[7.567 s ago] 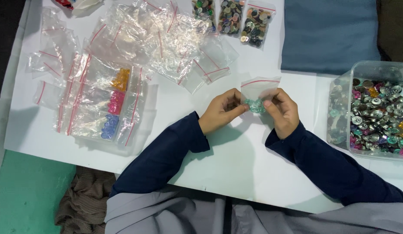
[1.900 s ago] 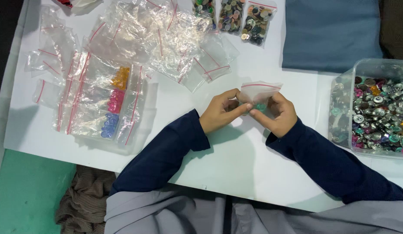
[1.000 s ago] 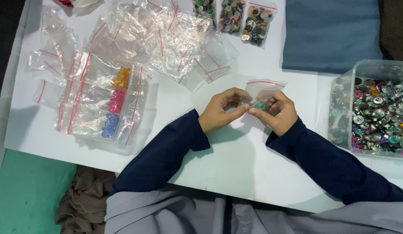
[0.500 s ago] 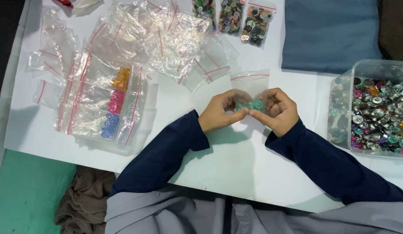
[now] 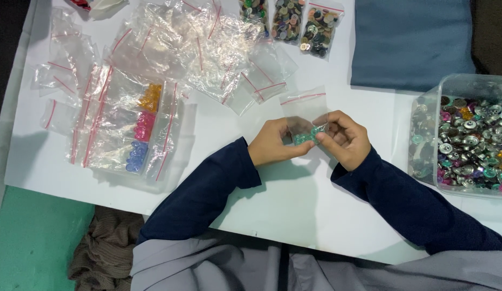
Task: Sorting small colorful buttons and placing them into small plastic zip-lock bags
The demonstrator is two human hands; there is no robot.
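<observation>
Looking down from the head view, both hands meet above the middle of the white tabletop (image 5: 294, 215). The left hand (image 5: 275, 144) is curled, its fingertips pinched onto the lower part of a small clear zip bag (image 5: 304, 110) with a red seal line. The right hand (image 5: 345, 137) is likewise curled, with thumb and forefinger closed on the same bag from the other side. Between the 2 sets of fingertips sits a small cluster of teal buttons (image 5: 306, 136), showing through the plastic at the bottom of the bag; the bag's sealed top stands up and away from the person. Both dark blue sleeves run back toward the near edge of the tabletop.

To the right, near the right hand but apart from it, stands a clear plastic tub (image 5: 461, 89) full of mixed metallic and coloured buttons. Behind it lies a folded blue cloth (image 5: 413, 43). At the far edge, 3 filled bags of assorted buttons (image 5: 294, 21) lie side by side. A loose heap of empty clear bags (image 5: 197, 43) spreads over the far left. Nearer the person on the left lies a row of bags holding orange buttons (image 5: 150, 97), pink buttons (image 5: 145, 125) and blue buttons (image 5: 136, 157), one below the other. A brown knitted cloth (image 5: 102, 253) lies off the tabletop's near left corner.
</observation>
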